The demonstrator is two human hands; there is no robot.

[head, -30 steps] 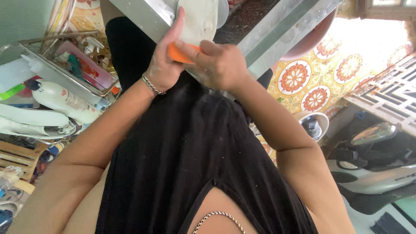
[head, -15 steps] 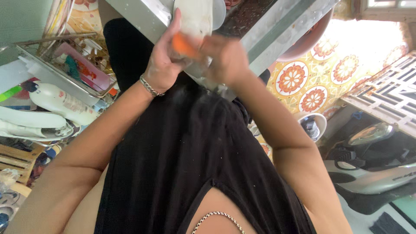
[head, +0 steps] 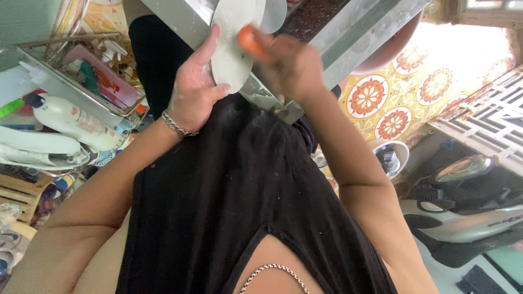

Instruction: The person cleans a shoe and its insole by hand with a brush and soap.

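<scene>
- A metal sink (head: 348, 32) is running across the top of the frame.
- A pale plate (head: 234, 43) is sitting at top centre, over the sink's edge.
- The left hand (head: 193, 90) is gripping the plate's rim, thumb along it.
- The right hand (head: 291, 68) is pinching an orange sponge (head: 249, 39) against the plate.

a pale oval plate (head: 231, 46) stands tilted on edge against the metal sink edge (head: 348, 32); a small orange scrubber (head: 248, 39) presses on its upper face.
</scene>
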